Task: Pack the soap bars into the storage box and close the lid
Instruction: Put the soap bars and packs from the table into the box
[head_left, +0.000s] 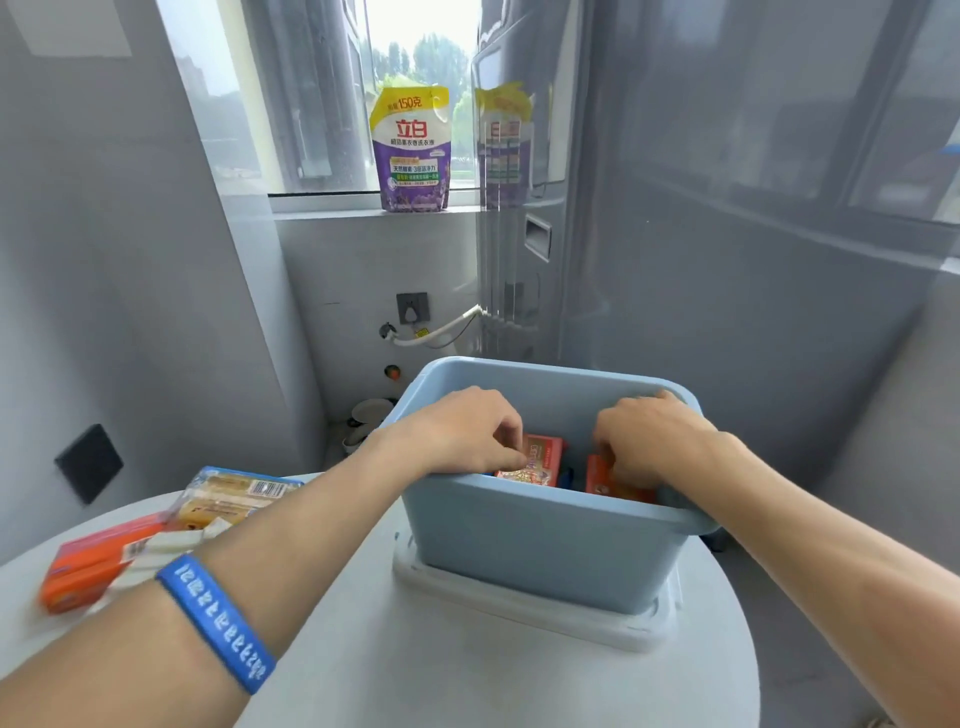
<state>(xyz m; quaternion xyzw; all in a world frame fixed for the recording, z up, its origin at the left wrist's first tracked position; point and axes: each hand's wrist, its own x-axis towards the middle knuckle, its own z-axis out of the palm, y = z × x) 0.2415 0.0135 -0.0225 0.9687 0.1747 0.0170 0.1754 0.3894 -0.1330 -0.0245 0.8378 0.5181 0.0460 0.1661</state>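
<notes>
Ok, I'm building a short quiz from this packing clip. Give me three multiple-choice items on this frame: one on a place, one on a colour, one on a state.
1. Where does the white lid lie?
A. under the storage box
B. on the windowsill
C. leaning on the wall

2. What colour is the storage box?
A. red
B. light blue
C. black

3. What state is the box in?
A. shut
B. tipped over
C. open, both hands inside

Answers:
1 A, the lid shows flat beneath the box's base.
2 B, its walls are pale blue.
3 C, the left hand and right hand reach in at the orange soap bars.
</notes>
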